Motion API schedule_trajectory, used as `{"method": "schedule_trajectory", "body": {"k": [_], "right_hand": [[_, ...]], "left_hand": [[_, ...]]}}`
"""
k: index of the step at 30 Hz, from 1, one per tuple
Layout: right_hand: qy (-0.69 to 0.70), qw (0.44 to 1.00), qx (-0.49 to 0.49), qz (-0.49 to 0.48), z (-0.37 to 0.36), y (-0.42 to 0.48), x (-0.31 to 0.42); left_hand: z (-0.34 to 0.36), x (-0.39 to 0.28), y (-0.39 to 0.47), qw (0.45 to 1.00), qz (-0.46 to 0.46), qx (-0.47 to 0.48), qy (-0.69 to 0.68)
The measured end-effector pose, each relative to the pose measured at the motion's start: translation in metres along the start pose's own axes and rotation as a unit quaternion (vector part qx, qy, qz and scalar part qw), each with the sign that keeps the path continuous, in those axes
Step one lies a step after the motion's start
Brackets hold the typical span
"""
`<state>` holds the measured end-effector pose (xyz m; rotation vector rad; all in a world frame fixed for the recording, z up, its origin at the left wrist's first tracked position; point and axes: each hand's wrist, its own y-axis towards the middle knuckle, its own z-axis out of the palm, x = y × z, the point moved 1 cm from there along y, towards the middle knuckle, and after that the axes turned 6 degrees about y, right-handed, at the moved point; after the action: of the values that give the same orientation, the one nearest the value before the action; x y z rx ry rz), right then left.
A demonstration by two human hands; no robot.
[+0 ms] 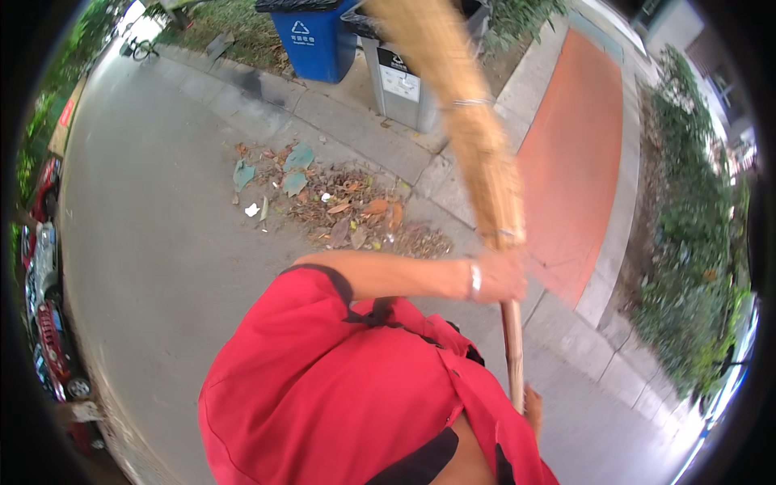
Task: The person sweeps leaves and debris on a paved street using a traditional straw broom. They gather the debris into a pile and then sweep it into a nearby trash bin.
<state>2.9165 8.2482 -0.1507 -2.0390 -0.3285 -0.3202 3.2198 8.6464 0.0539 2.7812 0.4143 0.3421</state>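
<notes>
A long straw broom slants across the view, its bound bristle bundle [479, 121] uppermost and blurred. My left hand [500, 276], with a pale band at the wrist, is closed around the broom just below the bristles. Lower down, my right hand [533, 403] is at the wooden handle [513, 351]; a red shirt [364, 394] with black trim partly hides it. Beyond my left forearm lies a heap of dry leaves and dirt [357, 209] on the pavement. Torn blue-green pieces [295, 170] and a white scrap [252, 210] lie at its left side.
A blue recycling bin [312, 42] and a grey bin [400, 85] stand behind the stone kerb [345, 133]. An orange-red paved strip [576, 163] runs along the right, bordered by shrubs [691, 242]. Parked cars [51, 339] line the far left, and a bicycle [144, 51] stands farther off.
</notes>
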Motion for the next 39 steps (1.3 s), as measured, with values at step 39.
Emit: {"method": "schedule_trajectory", "body": {"k": [39], "right_hand": [[0.305,0.870,0.388,-0.005,0.100,0.087,0.608]], "left_hand": [[0.279,0.601,-0.169,0.155,-0.645,-0.500,-0.557]]}}
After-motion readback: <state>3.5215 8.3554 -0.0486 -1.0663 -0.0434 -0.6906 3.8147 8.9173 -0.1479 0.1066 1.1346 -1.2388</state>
